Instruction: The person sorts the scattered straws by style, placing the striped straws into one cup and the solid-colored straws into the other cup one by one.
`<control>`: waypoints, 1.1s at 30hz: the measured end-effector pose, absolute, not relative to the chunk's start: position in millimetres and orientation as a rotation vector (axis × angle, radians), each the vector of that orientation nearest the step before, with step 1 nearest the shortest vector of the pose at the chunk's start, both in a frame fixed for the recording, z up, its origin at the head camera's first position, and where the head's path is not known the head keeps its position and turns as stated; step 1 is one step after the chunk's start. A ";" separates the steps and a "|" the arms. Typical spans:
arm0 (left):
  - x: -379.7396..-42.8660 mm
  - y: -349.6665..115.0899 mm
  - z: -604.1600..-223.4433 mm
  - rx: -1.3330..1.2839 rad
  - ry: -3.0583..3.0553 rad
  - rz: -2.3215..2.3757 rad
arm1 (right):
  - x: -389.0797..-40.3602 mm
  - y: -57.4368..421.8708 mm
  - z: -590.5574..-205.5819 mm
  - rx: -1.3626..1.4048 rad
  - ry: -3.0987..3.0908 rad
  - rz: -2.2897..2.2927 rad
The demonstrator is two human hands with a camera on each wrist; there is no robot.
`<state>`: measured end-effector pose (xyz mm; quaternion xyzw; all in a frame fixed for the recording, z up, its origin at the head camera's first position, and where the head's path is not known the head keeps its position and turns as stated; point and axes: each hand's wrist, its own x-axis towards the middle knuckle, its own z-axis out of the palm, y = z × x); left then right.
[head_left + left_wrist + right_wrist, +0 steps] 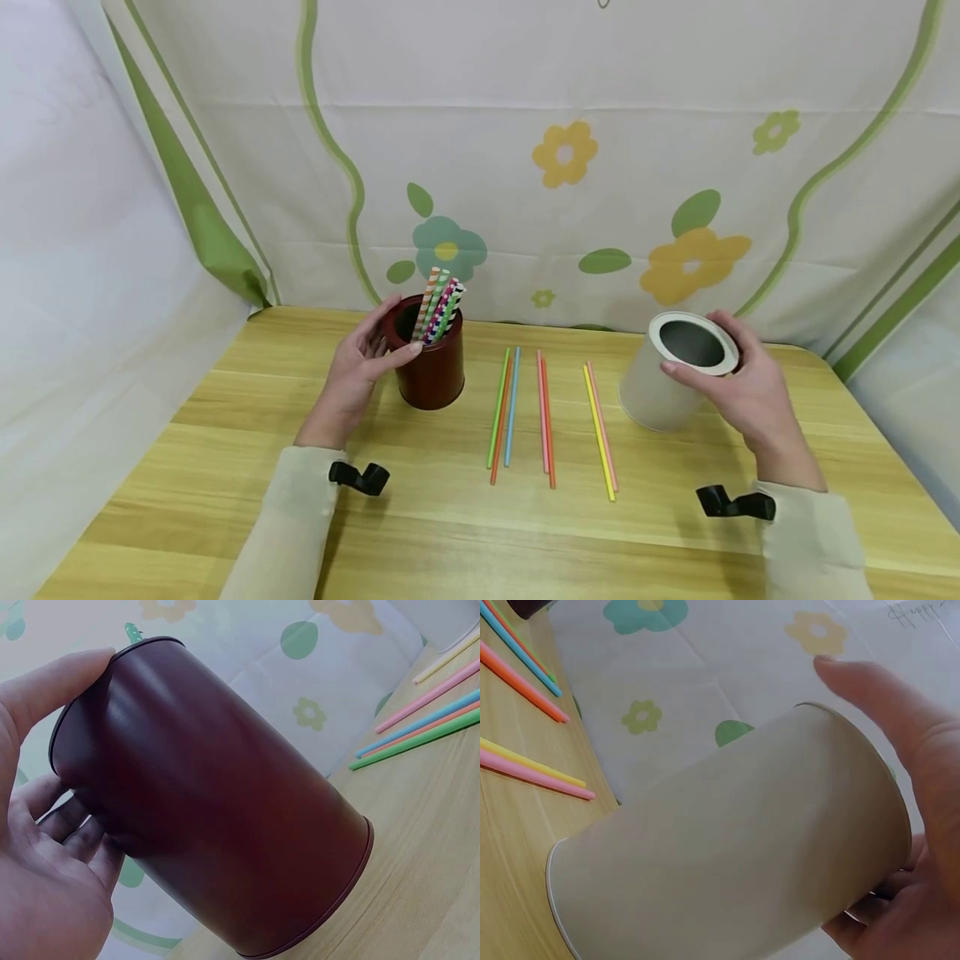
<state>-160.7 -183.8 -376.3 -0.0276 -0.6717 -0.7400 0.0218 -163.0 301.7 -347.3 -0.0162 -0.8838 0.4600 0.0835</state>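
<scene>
Cans: two; dark red can (429, 367) upright at table (420, 533) left, white can (671, 371) tilted, mouth toward the camera, at right.
Striped straws (441, 310): perhaps five, standing in the red can, leaning right.
Plain straws (547, 417): six, in three pairs, flat between the cans, lengthwise away from the person.
Left hand (356, 375): curled round the red can.
Right hand (742, 383): wrapped round the white can's rim.

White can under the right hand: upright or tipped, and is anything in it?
Tipped. The white can leans with its mouth angled toward the camera, gripped by the right hand; the visible interior looks empty.
</scene>
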 end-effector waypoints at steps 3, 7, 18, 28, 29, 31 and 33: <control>-160.7 -185.1 -376.4 -0.089 -2.081 -2.288 | -163.9 301.7 -348.8 -0.071 -2.680 1.325; -159.9 -187.1 -377.3 -0.107 -2.085 -2.247 | -164.2 300.5 -351.0 -0.094 -2.688 1.315; -148.9 -178.0 -353.1 -0.103 -2.023 -2.054 | -163.5 300.1 -356.3 -0.096 -2.647 1.380; -131.2 -167.8 -323.8 -0.107 -2.023 -1.696 | -162.7 289.7 -360.0 -0.110 -2.601 1.431; -129.6 -165.7 -321.9 -0.122 -1.986 -1.693 | -162.4 289.0 -360.3 -0.109 -2.597 1.440; -126.5 -158.5 -318.0 -0.189 -1.889 -1.696 | -161.9 288.2 -360.3 -0.108 -2.591 1.450; -122.3 -146.2 -314.4 -0.291 -1.814 -1.705 | -162.1 288.1 -360.1 -0.104 -2.589 1.448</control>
